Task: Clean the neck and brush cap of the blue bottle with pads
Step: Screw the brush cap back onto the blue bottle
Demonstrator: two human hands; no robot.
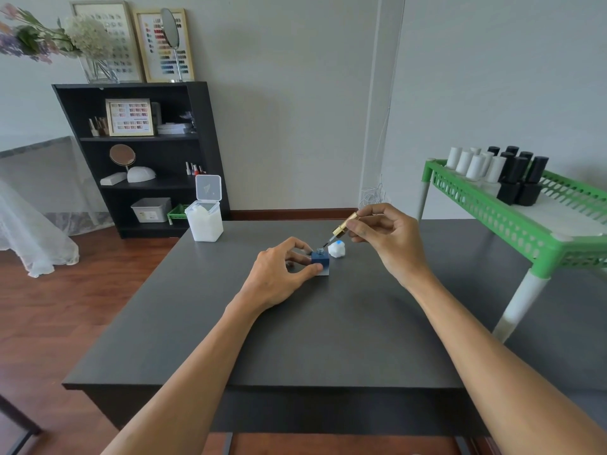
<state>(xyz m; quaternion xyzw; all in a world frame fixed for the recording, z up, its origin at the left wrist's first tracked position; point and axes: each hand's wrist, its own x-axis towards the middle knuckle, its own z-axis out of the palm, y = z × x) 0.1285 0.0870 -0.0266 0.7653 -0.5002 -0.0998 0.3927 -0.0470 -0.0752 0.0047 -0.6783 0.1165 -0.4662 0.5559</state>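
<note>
A small square blue bottle (322, 260) stands open on the dark table (295, 339), its glass neck pointing up. My left hand (279, 277) grips the bottle's sides with thumb and fingers. My right hand (387, 238) pinches the gold brush cap (343, 226), tilted, with the thin brush tip just above and to the right of the bottle's neck. A crumpled white pad (337, 249) with a blue stain lies on the table right behind the bottle, under the brush.
An open white box of pads (204, 221) stands at the table's far left corner. A green rack (512, 218) with white and black bottles stands to the right, overlapping the table's edge. A black shelf (144, 159) is against the far wall.
</note>
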